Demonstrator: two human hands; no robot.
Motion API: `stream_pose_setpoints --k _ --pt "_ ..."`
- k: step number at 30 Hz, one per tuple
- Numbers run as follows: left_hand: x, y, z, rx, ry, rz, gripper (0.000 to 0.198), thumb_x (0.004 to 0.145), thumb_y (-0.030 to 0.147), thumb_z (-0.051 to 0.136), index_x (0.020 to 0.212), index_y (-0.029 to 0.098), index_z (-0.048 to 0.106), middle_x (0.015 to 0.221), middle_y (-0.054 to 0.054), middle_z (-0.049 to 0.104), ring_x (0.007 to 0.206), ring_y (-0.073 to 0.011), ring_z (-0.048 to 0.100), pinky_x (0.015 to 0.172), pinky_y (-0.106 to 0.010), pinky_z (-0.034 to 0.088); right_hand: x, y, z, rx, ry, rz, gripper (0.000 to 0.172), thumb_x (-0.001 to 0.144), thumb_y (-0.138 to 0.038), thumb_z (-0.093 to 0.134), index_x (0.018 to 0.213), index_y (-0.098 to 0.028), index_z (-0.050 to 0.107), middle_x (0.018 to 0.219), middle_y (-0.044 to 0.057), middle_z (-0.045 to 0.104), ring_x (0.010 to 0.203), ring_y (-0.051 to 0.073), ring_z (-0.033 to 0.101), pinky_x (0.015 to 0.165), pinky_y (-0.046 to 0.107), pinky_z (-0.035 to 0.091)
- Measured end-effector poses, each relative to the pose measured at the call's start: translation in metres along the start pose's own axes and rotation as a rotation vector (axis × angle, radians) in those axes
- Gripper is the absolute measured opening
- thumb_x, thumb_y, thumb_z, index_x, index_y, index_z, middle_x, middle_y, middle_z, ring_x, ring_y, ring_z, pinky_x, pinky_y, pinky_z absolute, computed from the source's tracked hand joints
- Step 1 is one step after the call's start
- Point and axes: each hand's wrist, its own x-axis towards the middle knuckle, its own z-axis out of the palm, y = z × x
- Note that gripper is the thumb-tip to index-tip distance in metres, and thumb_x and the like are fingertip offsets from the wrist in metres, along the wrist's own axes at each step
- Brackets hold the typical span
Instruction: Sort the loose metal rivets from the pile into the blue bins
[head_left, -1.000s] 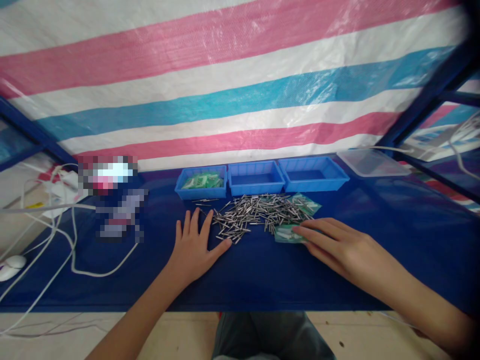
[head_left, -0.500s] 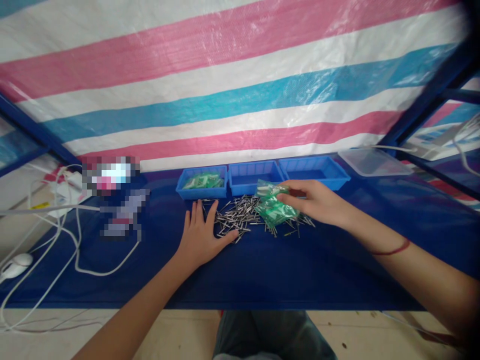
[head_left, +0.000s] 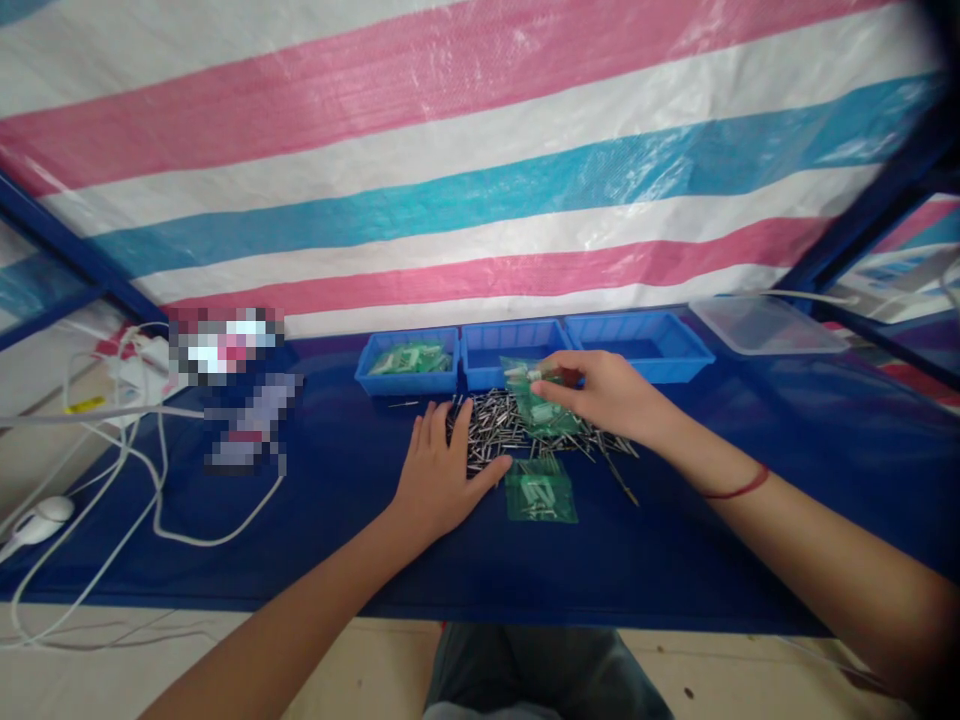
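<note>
My left hand (head_left: 442,470) lies with fingers spread against the left side of a pile of thin metal pieces (head_left: 491,425) on the blue table (head_left: 435,585). Pinched in my right hand (head_left: 592,390) is a green plastic bag (head_left: 544,405), held over the pile. Another green bag (head_left: 540,492) with pale pieces inside lies flat in front of the pile, just right of my left thumb. Behind my left hand, the left blue bin (head_left: 409,383) contains several green bags.
A middle blue bin (head_left: 514,338) and a right blue bin (head_left: 675,372) stand behind the pile. At the back right lies a clear plastic lid (head_left: 765,328). White cables (head_left: 161,480) and a white mouse (head_left: 52,515) are on the left.
My left hand has moved right, along the pile. A green bag now lies on the table in front of the pile, and my right hand still holds a bag, slightly further left.
</note>
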Motion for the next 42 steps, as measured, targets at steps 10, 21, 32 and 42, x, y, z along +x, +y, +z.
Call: stream_pose_setpoints --k 10,21,32,42 --pt "0.008 0.007 -0.007 -0.046 0.194 0.112 0.063 0.09 0.053 0.048 0.139 0.014 0.039 0.144 -0.019 0.035 0.141 -0.036 0.022 0.113 -0.055 0.024 -0.008 0.008 0.002 0.125 0.008 -0.042 0.022 0.088 -0.037 0.052 0.088 -0.019 0.066 0.08 0.003 0.069 0.069 0.015 0.06 0.061 0.028 0.045" --pt "0.044 0.033 -0.025 -0.354 0.169 0.161 0.032 0.088 0.04 0.058 0.112 0.018 0.062 0.099 -0.005 0.069 0.089 -0.0217 0.059 0.085 -0.035 0.044 -0.017 -0.004 0.001 0.434 0.196 0.037 0.018 0.085 -0.038 0.06 0.088 -0.021 0.065 0.075 0.001 0.065 0.059 0.012 0.057 0.05 0.025 0.047" --pt "0.038 0.015 -0.027 -0.75 0.078 -0.081 0.021 0.089 0.034 0.055 0.092 0.017 0.067 0.079 -0.001 0.067 0.071 -0.014 0.058 0.067 -0.024 0.043 -0.017 -0.016 0.002 0.696 0.04 0.198 0.026 0.08 -0.045 0.065 0.077 -0.019 0.062 0.06 -0.003 0.057 0.049 0.008 0.055 0.047 0.022 0.05" --pt "0.043 0.02 -0.026 -1.135 0.054 -0.22 0.029 0.09 0.041 0.051 0.095 0.015 0.065 0.071 -0.001 0.066 0.059 -0.0111 0.058 0.058 -0.022 0.045 -0.02 -0.022 0.001 0.747 0.062 0.188 0.024 0.084 -0.043 0.062 0.088 -0.02 0.067 0.073 0.003 0.07 0.061 0.013 0.067 0.049 0.023 0.054"
